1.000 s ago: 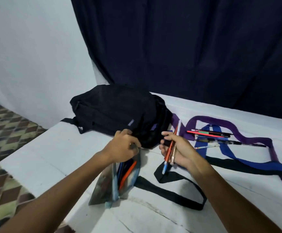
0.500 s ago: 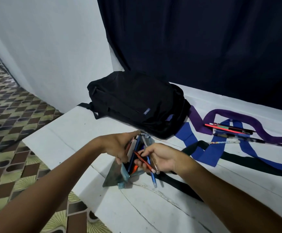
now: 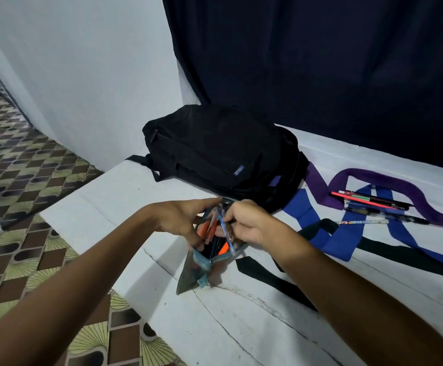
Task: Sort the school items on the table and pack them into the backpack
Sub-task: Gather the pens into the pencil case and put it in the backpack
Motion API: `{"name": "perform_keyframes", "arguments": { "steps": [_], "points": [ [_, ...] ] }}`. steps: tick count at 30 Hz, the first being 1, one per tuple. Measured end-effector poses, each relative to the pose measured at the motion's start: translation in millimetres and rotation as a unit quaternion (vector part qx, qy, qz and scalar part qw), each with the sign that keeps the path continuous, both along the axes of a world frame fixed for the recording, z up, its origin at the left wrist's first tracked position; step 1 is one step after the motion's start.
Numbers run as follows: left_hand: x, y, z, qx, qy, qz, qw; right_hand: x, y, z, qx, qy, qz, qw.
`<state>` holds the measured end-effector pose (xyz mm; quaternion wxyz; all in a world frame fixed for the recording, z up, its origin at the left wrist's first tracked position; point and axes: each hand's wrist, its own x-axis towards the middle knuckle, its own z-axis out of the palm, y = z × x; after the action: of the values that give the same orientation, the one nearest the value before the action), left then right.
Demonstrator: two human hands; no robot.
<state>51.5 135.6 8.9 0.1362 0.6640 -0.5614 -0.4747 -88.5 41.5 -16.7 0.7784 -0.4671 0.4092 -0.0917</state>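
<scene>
loading pens [image 3: 225, 228] into the pencil pouch [image 3: 202, 262] just in front of the backpack [image 3: 215, 151]: left hand [image 3: 186, 220] fingers clamp its mouth wide, right hand [image 3: 244, 223] pinches the pens; next, push them fully in.

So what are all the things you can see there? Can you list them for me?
backpack: one, black, lying at the back of the table
pencil case: one, blue-grey, open, near the table's front edge, pens inside
pens going in: a few, blue and orange, over the case's mouth
loose pens: several, red, black and others, at the right on the ribbons
ribbons: purple, blue, black, across the table
left hand: holds the case open
right hand: pinches the pens
</scene>
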Motion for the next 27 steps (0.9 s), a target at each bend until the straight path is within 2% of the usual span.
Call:
{"name": "perform_keyframes", "arguments": {
  "steps": [6,11,16,18,21,27],
  "points": [
    [8,1,1,-0.019,0.043,0.011,0.999,-1,12,-3,-0.056,-0.012,0.005,0.998],
    [16,2,2,-0.024,0.039,0.008,0.999,-2,15,-9,-0.153,0.047,0.017,0.987],
    [19,4,1,-0.024,0.040,0.006,0.999,-1,12,-14,-0.333,0.109,0.009,0.937],
    [21,4,1,-0.029,0.039,0.008,0.999,0,13,-14,-0.313,0.115,0.029,0.942],
    [23,5,-1,-0.027,0.049,0.016,0.998,-2,16,-8,-0.201,0.105,0.060,0.972],
    [24,3,-4,-0.027,0.041,-0.005,0.999,-1,20,-9,-0.164,0.088,0.043,0.982]
  ]
}}
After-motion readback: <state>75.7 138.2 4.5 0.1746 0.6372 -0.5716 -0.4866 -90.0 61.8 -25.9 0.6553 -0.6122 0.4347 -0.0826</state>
